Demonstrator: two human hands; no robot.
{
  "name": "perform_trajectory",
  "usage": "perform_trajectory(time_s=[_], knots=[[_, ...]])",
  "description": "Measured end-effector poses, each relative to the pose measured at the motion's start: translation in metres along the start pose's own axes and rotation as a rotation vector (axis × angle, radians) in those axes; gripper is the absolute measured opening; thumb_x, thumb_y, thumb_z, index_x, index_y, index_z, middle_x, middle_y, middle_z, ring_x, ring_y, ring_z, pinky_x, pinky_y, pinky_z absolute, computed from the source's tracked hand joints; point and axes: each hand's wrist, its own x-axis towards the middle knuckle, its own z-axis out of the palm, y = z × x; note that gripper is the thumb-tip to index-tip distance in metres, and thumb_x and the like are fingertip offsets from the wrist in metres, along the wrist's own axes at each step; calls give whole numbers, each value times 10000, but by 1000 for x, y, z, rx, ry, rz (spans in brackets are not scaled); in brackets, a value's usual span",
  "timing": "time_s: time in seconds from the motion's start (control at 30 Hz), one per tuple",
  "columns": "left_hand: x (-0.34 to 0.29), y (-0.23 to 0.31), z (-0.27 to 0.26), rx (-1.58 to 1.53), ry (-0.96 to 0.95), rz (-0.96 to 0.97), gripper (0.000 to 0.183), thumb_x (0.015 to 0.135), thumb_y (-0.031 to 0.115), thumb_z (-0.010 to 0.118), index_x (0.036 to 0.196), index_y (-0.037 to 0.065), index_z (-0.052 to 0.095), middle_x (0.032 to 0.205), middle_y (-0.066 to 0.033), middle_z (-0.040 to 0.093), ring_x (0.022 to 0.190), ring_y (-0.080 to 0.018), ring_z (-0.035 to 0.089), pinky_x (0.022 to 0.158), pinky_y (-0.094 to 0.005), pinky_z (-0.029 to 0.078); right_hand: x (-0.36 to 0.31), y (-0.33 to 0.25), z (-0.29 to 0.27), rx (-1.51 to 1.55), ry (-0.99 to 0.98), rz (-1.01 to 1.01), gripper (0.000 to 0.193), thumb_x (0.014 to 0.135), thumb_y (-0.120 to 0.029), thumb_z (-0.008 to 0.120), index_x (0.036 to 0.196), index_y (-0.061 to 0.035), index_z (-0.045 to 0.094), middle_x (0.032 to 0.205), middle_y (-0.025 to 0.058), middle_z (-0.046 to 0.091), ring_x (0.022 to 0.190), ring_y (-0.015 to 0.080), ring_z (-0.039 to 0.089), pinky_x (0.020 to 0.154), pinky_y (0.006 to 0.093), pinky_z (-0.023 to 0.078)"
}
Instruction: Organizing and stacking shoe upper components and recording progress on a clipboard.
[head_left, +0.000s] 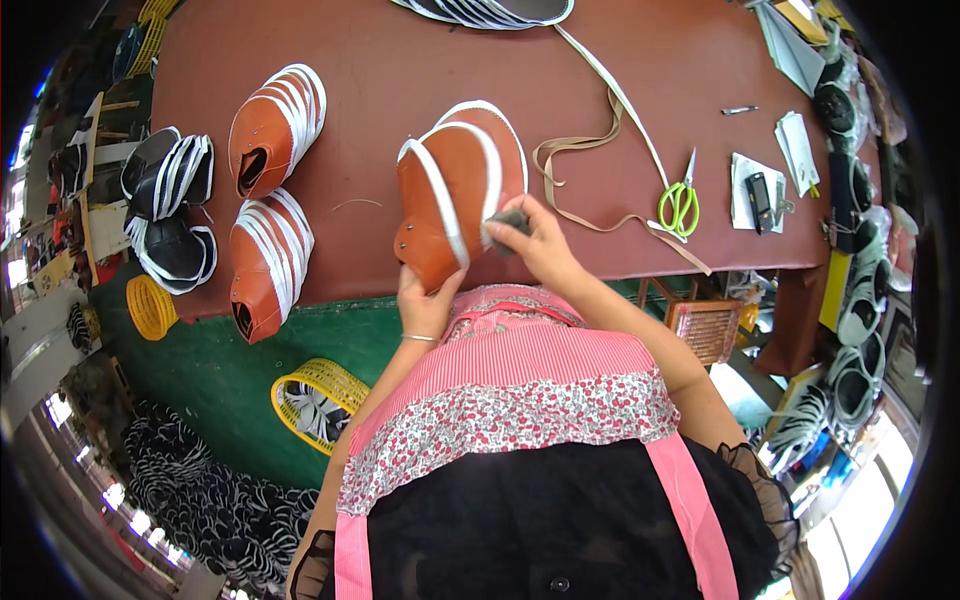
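At twelve o'clock from the middle of the view, an orange-brown, rounded leather shoe part with white edge binding is held at the near side of a dark reddish-brown covered counter. It is made up of overlapping layers, the white bands curving between them, with small dark eyelets toward its eight o'clock corner. The left hand is clamped on its six o'clock edge, thumb on top; the fingers beneath are partly hidden. The right hand, at its four o'clock side, has thumb and fingers together around a small dark-grey lump, which touches or lies just beside the white edge; which of the two, I cannot tell.

Two fanned stacks of orange leather parts with white edging lie toward ten o'clock and nine o'clock. Farther out, between nine and ten, are black parts with white edging. At one o'clock a flat beige strip loops beside a narrow white strip. Lime-green-handled scissors lie at two o'clock, blades pointing to twelve; beyond them a slim black object rests on white paper. Toward eight o'clock, a yellow openwork plastic basket stands on the green floor.
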Motion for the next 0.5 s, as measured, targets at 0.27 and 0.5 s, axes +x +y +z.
perform_trajectory(time_s=[0.27, 0.5], knots=[[1, -25, -71, -786, 54, -466, 555, 981, 137, 687, 1468, -22, 474, 1448, -113, 565, 1311, -239, 564, 1128, -425, 430, 56, 70, -78, 20, 311, 135, 271, 947, -208, 759, 1056, -36, 581, 933, 37, 635, 831, 100, 601, 726, 278, 515], [-2, -23, -59, -720, 10, -428, 523, 940, 85, 731, 1416, -17, 538, 1365, -97, 627, 1230, -208, 622, 1078, -379, 479, 68, 74, -84, 52, 227, 220, 292, 942, -214, 766, 1073, -30, 580, 930, 28, 629, 822, 100, 604, 716, 275, 519]])
